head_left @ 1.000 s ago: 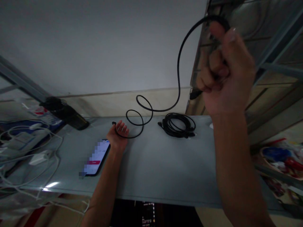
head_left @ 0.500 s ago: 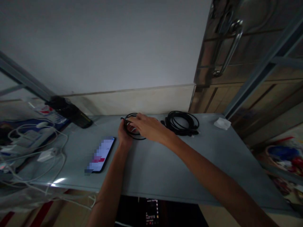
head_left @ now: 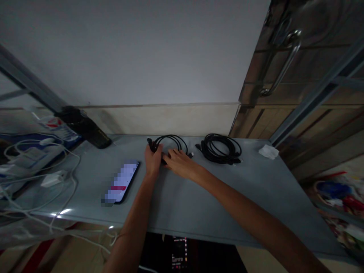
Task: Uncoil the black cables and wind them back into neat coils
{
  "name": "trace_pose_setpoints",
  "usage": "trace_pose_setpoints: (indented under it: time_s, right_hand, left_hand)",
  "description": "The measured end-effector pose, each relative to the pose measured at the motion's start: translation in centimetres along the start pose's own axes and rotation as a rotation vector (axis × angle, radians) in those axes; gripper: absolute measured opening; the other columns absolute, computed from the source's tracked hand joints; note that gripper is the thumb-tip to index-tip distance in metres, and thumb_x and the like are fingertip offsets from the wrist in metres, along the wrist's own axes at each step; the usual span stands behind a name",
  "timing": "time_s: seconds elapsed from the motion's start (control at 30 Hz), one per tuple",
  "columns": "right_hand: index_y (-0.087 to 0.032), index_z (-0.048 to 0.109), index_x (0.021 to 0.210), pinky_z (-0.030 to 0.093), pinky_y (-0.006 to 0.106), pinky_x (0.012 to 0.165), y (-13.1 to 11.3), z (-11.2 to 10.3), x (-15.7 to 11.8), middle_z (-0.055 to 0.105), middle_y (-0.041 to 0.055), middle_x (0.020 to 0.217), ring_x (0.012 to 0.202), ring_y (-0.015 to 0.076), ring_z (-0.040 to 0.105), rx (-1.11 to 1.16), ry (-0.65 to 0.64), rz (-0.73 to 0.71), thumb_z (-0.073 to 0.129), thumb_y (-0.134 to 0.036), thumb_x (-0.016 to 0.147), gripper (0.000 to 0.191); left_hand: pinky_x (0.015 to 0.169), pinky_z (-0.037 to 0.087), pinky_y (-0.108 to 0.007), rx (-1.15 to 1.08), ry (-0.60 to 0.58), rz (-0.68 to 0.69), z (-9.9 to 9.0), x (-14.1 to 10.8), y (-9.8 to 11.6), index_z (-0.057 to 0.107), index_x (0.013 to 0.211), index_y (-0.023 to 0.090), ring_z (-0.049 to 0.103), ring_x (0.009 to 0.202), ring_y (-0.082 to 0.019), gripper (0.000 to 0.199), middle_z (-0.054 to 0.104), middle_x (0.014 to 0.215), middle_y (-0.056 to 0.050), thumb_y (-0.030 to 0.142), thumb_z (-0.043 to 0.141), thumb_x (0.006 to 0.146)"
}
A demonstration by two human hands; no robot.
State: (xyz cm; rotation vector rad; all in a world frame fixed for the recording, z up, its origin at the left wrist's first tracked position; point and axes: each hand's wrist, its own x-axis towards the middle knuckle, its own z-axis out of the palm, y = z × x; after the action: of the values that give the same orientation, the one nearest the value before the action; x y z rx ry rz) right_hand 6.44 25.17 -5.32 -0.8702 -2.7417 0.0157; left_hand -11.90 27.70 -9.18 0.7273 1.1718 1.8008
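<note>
A black cable (head_left: pixel 171 137) lies in a loose coil near the back of the grey table (head_left: pixel 182 204). My left hand (head_left: pixel 153 158) is closed around the coil's left side, and a plug end sticks out above the fingers. Over the coil's near right side is my right hand (head_left: pixel 178 161), fingers bent and closed on the cable. Another plug end shows just right of that hand. A second coiled black cable (head_left: pixel 218 149) rests apart on the table, farther right.
Left of my hands lies a phone (head_left: pixel 122 182) with its screen lit. A black bottle (head_left: pixel 85 127) leans at the back left, near tangled white cables and a white adapter (head_left: pixel 54 178). Crumpled white paper (head_left: pixel 269 151) sits at the right. A wall (head_left: pixel 159 117) borders the back.
The cable's loops have spread out behind my hands, and a plug end now shows at the right. My right hand has moved slightly lower. The view has shifted a little.
</note>
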Motion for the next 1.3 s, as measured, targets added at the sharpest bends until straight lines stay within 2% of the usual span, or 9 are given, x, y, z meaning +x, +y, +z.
trace_pose_setpoints:
  time_s: [0.13,0.27,0.43,0.57,0.7,0.87,1.0,1.13,1.3]
  right_hand:
    - [-0.010,0.071,0.132,0.061,0.050,0.106,0.1,0.0,-0.1,0.069,0.0214,0.137,0.127,0.0331,0.070,-0.011,-0.068,-0.023,0.046,-0.015,0.118,0.029]
    - [-0.011,0.072,0.132,0.059,0.048,0.108,0.3,-1.2,-0.2,0.074,0.0178,0.136,0.130,0.0316,0.072,0.029,-0.199,-0.018,0.048,-0.018,0.119,0.028]
    - [-0.015,0.077,0.120,0.057,0.033,0.093,1.5,-5.3,-0.6,0.079,0.0136,0.129,0.117,0.0262,0.076,0.138,-0.344,0.028,0.075,-0.028,0.110,0.017]
    - [-0.016,0.074,0.121,0.049,0.029,0.079,4.8,-10.3,-2.6,0.079,0.0107,0.124,0.105,0.0223,0.074,0.221,-0.256,0.192,0.076,-0.034,0.110,0.021]
    - [-0.014,0.073,0.126,0.047,0.032,0.081,9.3,-13.6,-5.6,0.077,0.0167,0.126,0.110,0.0268,0.073,0.013,-0.177,0.420,0.068,-0.044,0.114,0.033]
    - [-0.011,0.078,0.130,0.051,0.032,0.079,12.8,-13.5,-7.3,0.080,0.0211,0.124,0.106,0.0297,0.078,-0.040,-0.460,0.606,0.076,-0.061,0.105,0.056]
    - [-0.013,0.085,0.117,0.050,0.029,0.072,12.9,-12.7,-6.7,0.084,0.0147,0.110,0.093,0.0253,0.078,0.043,-0.693,0.566,0.076,-0.052,0.103,0.043]
    - [-0.012,0.087,0.110,0.047,0.028,0.066,12.8,-12.9,-6.4,0.084,0.0123,0.106,0.086,0.0220,0.076,0.055,-0.695,0.566,0.070,-0.029,0.102,0.025]
    - [-0.013,0.087,0.108,0.049,0.030,0.067,13.0,-13.3,-6.7,0.084,0.0122,0.104,0.085,0.0233,0.076,0.073,-0.693,0.568,0.074,-0.047,0.103,0.037]
  left_hand:
    - [0.095,0.060,-0.029,0.481,0.161,0.286,-0.6,0.9,-0.3,0.075,0.106,0.020,0.071,0.104,-0.021,0.029,0.072,0.108,-0.006,0.016,0.088,0.081]
    - [0.107,0.061,-0.047,0.781,0.083,0.352,-1.2,1.3,-0.9,0.074,0.125,0.018,0.074,0.111,-0.028,0.042,0.074,0.122,-0.013,0.020,0.079,0.084]
    - [0.105,0.062,-0.049,0.837,0.002,0.355,-1.7,1.5,-1.3,0.079,0.122,0.020,0.075,0.111,-0.031,0.042,0.075,0.126,-0.015,0.025,0.079,0.080]
    - [0.106,0.061,-0.049,0.820,-0.035,0.345,-1.7,1.5,-1.1,0.082,0.120,0.022,0.075,0.108,-0.031,0.041,0.078,0.119,-0.012,0.032,0.079,0.081]
    - [0.106,0.059,-0.048,0.817,-0.039,0.361,-1.3,1.2,-0.7,0.085,0.113,0.024,0.075,0.105,-0.030,0.034,0.081,0.112,-0.010,0.039,0.079,0.083]
    - [0.105,0.059,-0.047,0.745,-0.051,0.343,-0.6,0.7,-0.2,0.086,0.110,0.024,0.077,0.107,-0.031,0.035,0.084,0.113,-0.010,0.047,0.082,0.084]
    - [0.101,0.060,-0.044,0.692,-0.038,0.358,-0.4,0.7,0.0,0.085,0.104,0.023,0.079,0.106,-0.030,0.037,0.085,0.107,-0.008,0.056,0.082,0.087]
    - [0.098,0.062,-0.043,0.714,-0.015,0.373,-0.6,0.8,0.0,0.084,0.102,0.022,0.079,0.099,-0.029,0.036,0.084,0.102,-0.008,0.055,0.079,0.087]
    - [0.098,0.062,-0.043,0.743,0.007,0.394,-0.5,0.7,0.1,0.084,0.105,0.021,0.079,0.099,-0.028,0.037,0.084,0.101,-0.009,0.054,0.076,0.090]
